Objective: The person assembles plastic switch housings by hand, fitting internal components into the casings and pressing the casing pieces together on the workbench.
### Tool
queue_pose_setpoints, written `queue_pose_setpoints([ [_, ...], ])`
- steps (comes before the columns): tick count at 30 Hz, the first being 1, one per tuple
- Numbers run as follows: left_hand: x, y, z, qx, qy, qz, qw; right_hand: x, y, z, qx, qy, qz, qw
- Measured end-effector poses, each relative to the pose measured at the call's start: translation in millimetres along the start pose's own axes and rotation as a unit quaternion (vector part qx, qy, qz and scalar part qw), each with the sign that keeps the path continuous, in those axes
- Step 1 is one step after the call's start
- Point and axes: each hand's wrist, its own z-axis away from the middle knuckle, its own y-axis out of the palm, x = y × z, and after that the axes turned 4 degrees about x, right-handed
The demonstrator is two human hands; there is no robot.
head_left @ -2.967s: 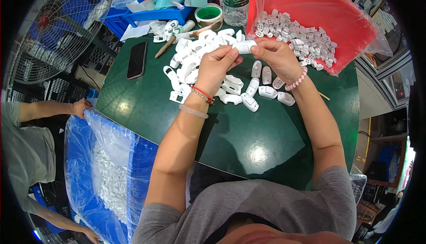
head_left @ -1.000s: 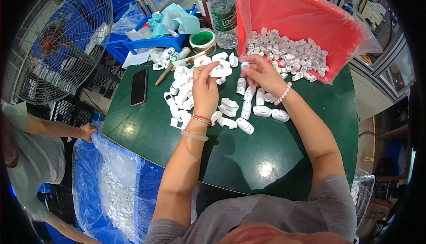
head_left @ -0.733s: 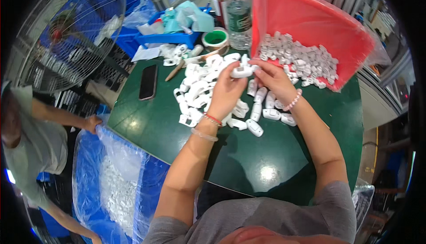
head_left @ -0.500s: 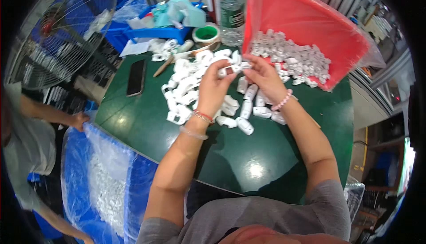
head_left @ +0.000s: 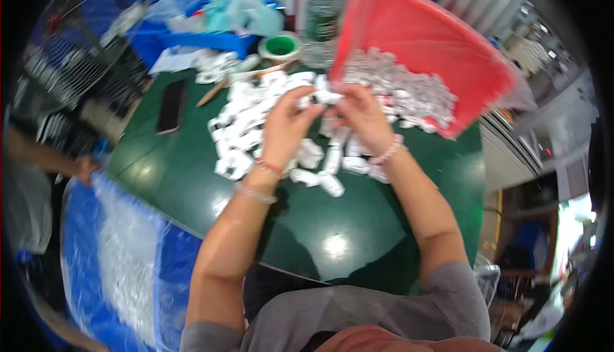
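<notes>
My left hand (head_left: 288, 121) and my right hand (head_left: 366, 116) meet over the far middle of the green table. Pinched between their fingertips is a small white plastic part (head_left: 329, 96), blurred by motion; whether it is one piece or two joined cannot be made out. Around and under my left hand spreads a heap of white plastic parts (head_left: 246, 118). Several longer white plastic pieces (head_left: 331, 184) lie below and between my hands. Just beyond my right hand, a red bin (head_left: 409, 29) lined with clear plastic holds many small white pieces (head_left: 416, 96).
On the green table (head_left: 364, 217) a dark phone (head_left: 171, 105) lies at the left. Green-cored tape (head_left: 281, 46), a clear bottle (head_left: 322, 22) and a blue box (head_left: 217, 43) stand at the back. A co-worker's hand (head_left: 84, 169) is by a blue lined bin (head_left: 173, 281) at left.
The whole view has shifted, so the table and bins appear farther left, and the picture is more blurred. My hands stay together over the pile, still pinching white plastic.
</notes>
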Motion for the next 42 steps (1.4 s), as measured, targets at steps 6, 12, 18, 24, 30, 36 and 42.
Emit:
queue_pose_setpoints([
  [6,-2.8,7.0,-3.7,-0.001,0.032,0.08,0.996,19.0,4.9,6.3,-0.042,0.032,0.012,0.999],
  [12,-1.0,2.4,-3.5,0.008,0.04,0.098,0.994,15.2,8.2,3.5,-0.058,0.011,0.012,0.998],
  [18,-9.9,4.4,1.0,0.057,-0.01,0.132,0.99,10.9,1.4,5.6,-0.037,0.013,-0.011,0.999],
  [24,-8.8,4.0,0.9,0.061,-0.01,0.131,0.989,19.6,6.0,5.7,-0.025,0.045,-0.138,0.989],
  [30,-9.5,5.2,1.3,0.063,0.003,0.152,0.986,16.7,2.1,4.3,-0.021,0.06,-0.156,0.986],
  [36,-12.8,4.7,3.2,0.048,-0.019,0.119,0.992,20.4,0.2,5.4,-0.071,0.096,-0.184,0.976],
  [42,-16.4,7.9,5.0,0.089,0.097,-0.005,0.991,13.4,-2.5,6.6,-0.002,0.114,-0.2,0.973],
])
